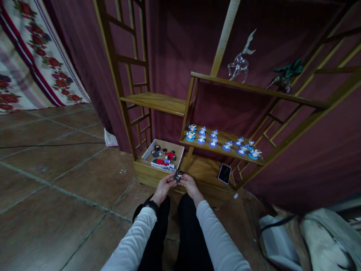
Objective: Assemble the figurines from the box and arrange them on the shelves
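Note:
Between my two hands, in front of the low shelf, is a small dark figurine (178, 176) on a round black base. My left hand (166, 184) grips it from the left, and my right hand (189, 183) pinches it from the right. Just beyond them an open cardboard box (146, 155) rests on the lower left shelf, with several black and red figurines (170, 155) lying in it. On the raised shelf to the right, several blue and white figurines (213, 142) stand in rows on round bases.
A phone (225, 174) lies on the lower shelf (200, 167). Above stand a clear glass horse (239, 66) and a dark green ornament (287, 73). The wooden frame (120, 79) rises at left. A pale bag (324, 237) and a plastic container (278, 237) sit on the floor at right.

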`<state>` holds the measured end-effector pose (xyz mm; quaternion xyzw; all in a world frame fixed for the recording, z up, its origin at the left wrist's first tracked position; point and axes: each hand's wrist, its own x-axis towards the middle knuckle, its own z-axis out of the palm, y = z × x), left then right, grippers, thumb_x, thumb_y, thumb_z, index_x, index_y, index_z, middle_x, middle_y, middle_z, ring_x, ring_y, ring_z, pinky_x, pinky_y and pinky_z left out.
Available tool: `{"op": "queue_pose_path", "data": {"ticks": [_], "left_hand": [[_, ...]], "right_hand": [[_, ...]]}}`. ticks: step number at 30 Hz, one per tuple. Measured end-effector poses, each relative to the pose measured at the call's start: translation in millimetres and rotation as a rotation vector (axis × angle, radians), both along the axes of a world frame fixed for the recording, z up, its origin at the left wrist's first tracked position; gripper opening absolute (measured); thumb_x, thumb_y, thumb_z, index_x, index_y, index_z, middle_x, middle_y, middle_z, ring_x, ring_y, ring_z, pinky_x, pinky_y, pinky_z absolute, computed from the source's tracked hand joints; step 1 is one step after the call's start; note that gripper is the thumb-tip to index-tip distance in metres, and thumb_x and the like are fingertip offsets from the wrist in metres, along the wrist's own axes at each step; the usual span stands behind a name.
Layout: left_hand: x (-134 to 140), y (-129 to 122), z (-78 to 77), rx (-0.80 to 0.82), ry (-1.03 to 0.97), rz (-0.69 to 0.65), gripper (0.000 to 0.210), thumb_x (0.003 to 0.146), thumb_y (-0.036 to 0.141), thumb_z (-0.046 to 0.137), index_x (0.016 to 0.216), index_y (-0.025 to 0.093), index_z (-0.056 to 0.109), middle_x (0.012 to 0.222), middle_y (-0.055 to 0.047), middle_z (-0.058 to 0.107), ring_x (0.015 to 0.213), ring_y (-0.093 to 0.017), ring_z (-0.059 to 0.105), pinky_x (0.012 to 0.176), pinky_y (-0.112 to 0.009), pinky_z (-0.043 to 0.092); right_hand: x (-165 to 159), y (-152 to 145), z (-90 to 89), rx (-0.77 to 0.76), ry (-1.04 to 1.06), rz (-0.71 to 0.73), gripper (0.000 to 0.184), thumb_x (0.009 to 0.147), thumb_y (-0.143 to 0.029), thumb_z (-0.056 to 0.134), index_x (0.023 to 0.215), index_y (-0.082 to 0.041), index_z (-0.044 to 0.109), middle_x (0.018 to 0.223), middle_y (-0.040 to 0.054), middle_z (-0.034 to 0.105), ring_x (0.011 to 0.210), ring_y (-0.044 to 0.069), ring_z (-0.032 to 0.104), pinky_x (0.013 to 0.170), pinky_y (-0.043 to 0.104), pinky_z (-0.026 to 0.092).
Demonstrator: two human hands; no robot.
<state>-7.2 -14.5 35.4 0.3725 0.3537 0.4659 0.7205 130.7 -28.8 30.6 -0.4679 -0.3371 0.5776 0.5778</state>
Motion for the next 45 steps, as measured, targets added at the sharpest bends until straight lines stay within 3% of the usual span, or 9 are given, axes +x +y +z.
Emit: {"op": "queue_pose_path", "data": {"ticks": [8,22,33,38,45], "left_hand": [[-3.1,2.1,-2.5,0.054,-0.007,-0.035,0.054,0.055,0.013,0.075,0.108,0.013,0.063,0.080,-0.006,0.067,0.068,-0.013,0.062,0.066,-0.024,0.046],[-0.5,7.8,-12.7,-0.071,-0.062,0.009,0.039,0.066,0.005,0.067,0.103,0.014,0.064,0.086,-0.007,0.068,0.070,-0.011,0.062,0.067,-0.022,0.049],[0.6,6.8,-9.0,-0.078,-0.073,0.002,0.031,0.071,0.002,0.059,0.100,0.011,0.065,0.088,-0.010,0.068,0.076,-0.014,0.064,0.071,-0.024,0.050],[0.3,7.3,-7.9,-0.075,-0.052,-0.006,0.028,0.073,0.003,0.056,0.098,0.010,0.066,0.089,-0.011,0.068,0.078,-0.015,0.064,0.075,-0.027,0.050],[0.3,7.3,-7.1,-0.064,-0.043,-0.015,0.025,0.073,0.003,0.054,0.093,0.010,0.066,0.087,-0.011,0.069,0.076,-0.014,0.064,0.068,-0.024,0.050]], "right_hand": [[-2.5,-2.7,3.5,-0.012,0.013,-0.007,0.038,0.051,-0.023,0.072,0.088,-0.018,0.065,0.087,0.0044,0.068,0.083,0.019,0.061,0.076,0.034,0.047],[-2.7,-0.1,-0.7,-0.018,0.015,0.035,0.040,0.053,-0.027,0.074,0.090,-0.017,0.064,0.096,0.0066,0.066,0.084,0.019,0.062,0.077,0.034,0.047],[3.0,4.3,-11.4,-0.004,0.022,0.028,0.044,0.055,-0.026,0.074,0.096,-0.018,0.063,0.098,0.0069,0.065,0.084,0.018,0.061,0.076,0.033,0.047],[3.5,3.9,-9.9,0.002,0.014,0.023,0.043,0.056,-0.027,0.073,0.096,-0.018,0.063,0.097,0.0069,0.065,0.084,0.018,0.061,0.076,0.033,0.046],[2.7,1.5,-5.5,0.035,0.012,0.060,0.044,0.055,-0.027,0.073,0.097,-0.020,0.063,0.095,0.0053,0.066,0.082,0.018,0.061,0.073,0.032,0.046]]}}
